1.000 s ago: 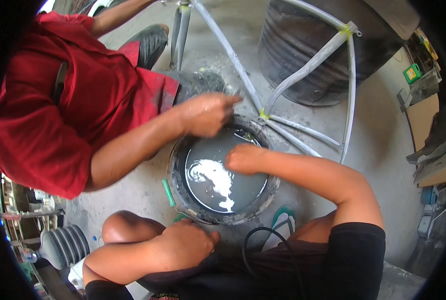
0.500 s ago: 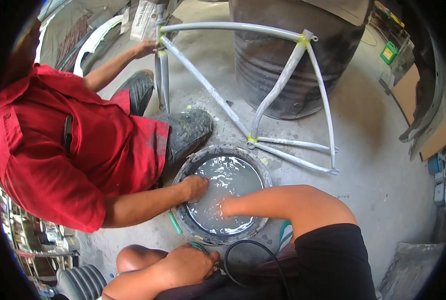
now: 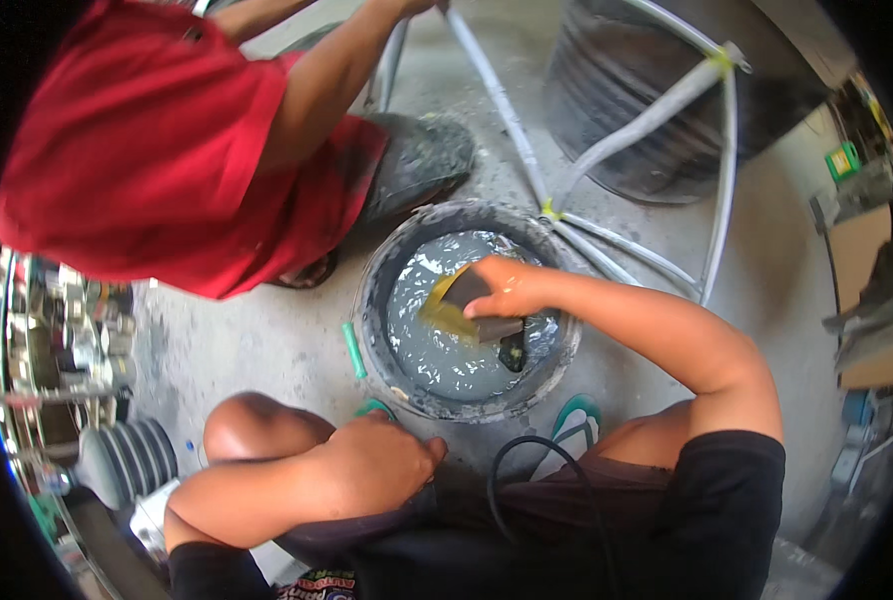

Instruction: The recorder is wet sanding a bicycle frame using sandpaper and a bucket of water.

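My right hand is closed on a bent sheet of sandpaper, dark grey on one side and yellowish-brown on the other. It holds the sheet over cloudy grey water in a round dark tub. A small dark piece shows just below the sheet; I cannot make out what it is. My left hand rests near my left knee, its fingers curled and partly hidden, with nothing seen in them. Beyond the tub stands a pale grey bicycle frame with yellow-green patches at its joints.
A person in a red shirt crouches at the left, one hand by the frame. Behind the frame is a dark metal drum. A green stick-like piece lies left of the tub. A black cable loops over my lap.
My right hand has come up out of the water with the sandpaper. The other person's hand has left the tub and moved up toward the frame. The view has shifted.
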Demonstrator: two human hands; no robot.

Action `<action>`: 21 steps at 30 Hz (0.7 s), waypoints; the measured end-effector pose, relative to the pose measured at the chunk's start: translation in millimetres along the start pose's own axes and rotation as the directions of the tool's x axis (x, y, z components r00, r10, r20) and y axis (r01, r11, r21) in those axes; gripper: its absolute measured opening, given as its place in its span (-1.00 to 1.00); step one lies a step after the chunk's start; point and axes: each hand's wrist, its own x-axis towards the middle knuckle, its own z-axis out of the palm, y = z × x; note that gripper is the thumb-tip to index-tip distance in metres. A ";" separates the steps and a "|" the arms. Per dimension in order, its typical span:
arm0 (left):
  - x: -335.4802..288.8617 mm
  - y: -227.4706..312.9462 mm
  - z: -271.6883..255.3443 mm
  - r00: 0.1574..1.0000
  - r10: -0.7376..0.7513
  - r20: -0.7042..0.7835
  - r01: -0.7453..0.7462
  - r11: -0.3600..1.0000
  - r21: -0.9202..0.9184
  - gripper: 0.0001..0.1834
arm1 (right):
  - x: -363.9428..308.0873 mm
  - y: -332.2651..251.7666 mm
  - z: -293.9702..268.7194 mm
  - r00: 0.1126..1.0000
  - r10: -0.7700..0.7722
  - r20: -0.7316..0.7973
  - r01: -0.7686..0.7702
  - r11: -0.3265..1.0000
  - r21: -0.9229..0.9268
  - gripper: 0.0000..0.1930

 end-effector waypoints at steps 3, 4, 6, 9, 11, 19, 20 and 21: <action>5.3 -3.8 7.9 1.000 -0.011 -0.029 0.012 1.000 0.024 -0.70 | -6.4 -9.7 -22.2 0.979 0.199 -0.047 -0.189 0.968 0.164 -0.57; 4.2 -4.1 8.2 0.999 -0.024 -0.032 0.024 1.000 0.001 -0.70 | -4.8 -18.7 -26.8 0.966 0.252 -0.050 -0.231 0.938 0.260 -0.57; 1.7 -0.1 5.6 0.999 -0.028 -0.031 0.028 1.000 0.007 -0.72 | -4.9 -36.3 -35.9 0.952 0.304 -0.033 -0.274 0.896 0.348 -0.58; 5.6 2.4 5.6 0.999 -0.046 -0.028 0.047 0.999 0.014 -0.70 | -7.9 -33.7 -41.3 0.939 0.345 0.003 -0.293 0.793 0.534 -0.58; 6.3 2.6 7.1 0.998 -0.037 -0.049 0.038 0.999 0.017 -0.70 | -10.3 -29.9 -42.9 0.942 0.336 0.011 -0.282 0.773 0.569 -0.58; 7.2 0.3 5.6 0.999 -0.028 -0.042 0.030 0.999 0.035 -0.69 | -11.3 -22.0 -41.5 0.924 0.382 0.015 -0.281 0.653 0.703 -0.59; 6.5 0.2 4.8 0.999 -0.022 -0.041 0.024 0.999 0.030 -0.69 | -10.3 -25.6 -41.3 0.924 0.383 0.014 -0.279 0.646 0.710 -0.59; 6.1 0.2 4.6 0.999 -0.017 -0.040 0.018 1.000 0.025 -0.69 | -9.7 -27.8 -40.5 0.924 0.382 0.018 -0.280 0.644 0.712 -0.59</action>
